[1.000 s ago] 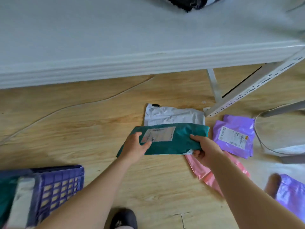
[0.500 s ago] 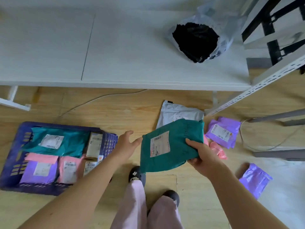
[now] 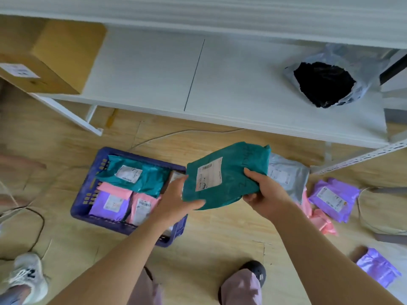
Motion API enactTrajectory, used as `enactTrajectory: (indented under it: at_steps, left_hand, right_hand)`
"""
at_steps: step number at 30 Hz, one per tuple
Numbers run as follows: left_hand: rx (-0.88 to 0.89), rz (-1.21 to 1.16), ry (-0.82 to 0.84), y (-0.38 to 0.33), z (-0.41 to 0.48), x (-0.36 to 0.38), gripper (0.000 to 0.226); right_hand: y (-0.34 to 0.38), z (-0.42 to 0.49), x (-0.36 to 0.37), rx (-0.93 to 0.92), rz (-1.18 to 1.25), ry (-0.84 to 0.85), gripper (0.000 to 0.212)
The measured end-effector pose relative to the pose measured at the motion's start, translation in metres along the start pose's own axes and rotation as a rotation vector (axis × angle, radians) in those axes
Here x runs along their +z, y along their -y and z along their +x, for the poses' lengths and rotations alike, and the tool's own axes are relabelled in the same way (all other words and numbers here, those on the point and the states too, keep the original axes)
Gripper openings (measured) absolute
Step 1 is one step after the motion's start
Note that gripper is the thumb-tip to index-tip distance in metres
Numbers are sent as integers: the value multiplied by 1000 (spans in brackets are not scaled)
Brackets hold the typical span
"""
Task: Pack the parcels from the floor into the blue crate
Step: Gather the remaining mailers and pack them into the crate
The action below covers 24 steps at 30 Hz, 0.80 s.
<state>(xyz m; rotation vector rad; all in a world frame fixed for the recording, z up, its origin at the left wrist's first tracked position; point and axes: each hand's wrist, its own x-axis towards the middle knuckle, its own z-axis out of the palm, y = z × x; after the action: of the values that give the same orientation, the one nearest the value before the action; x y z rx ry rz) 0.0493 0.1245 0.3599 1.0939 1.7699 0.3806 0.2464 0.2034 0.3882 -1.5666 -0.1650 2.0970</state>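
Teal parcel (image 3: 226,179) was pinched at opposite edges by the fingers of right hand (image 3: 266,192) and left hand (image 3: 174,199), blue crate (image 3: 80,201) lying just beyond the left fingers; parcel looked light, limp, slippery, so edge grips judged best.

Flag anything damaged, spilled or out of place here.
The grey bag on the white shelf gapes open, its black contents exposed; it looks torn rather than sealed. Otherwise nothing stands out: the left hand and right hand hold the teal parcel near the blue crate.
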Motion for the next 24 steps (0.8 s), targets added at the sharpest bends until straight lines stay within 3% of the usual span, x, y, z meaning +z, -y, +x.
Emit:
enactTrajectory:
  at_steps: [3, 5, 12, 17, 24]
  left_hand:
    - [170, 484, 84, 43, -1, -32, 112]
    - [213, 636, 49, 71, 6, -54, 119]
    - [353, 844, -50, 171, 24, -164, 122]
    - [488, 944, -202, 232, 35, -228, 104]
    - [545, 1077, -173, 317, 64, -254, 99]
  right_hand:
    - [-23, 7, 55, -5, 4, -5, 4]
    - [-44, 16, 95, 0, 18, -2, 3]
    - [-134, 52, 219, 42, 105, 22, 6]
    - [-186, 81, 270, 98, 90, 8, 4]
    - [-248, 151, 274, 87, -425, -110, 14]
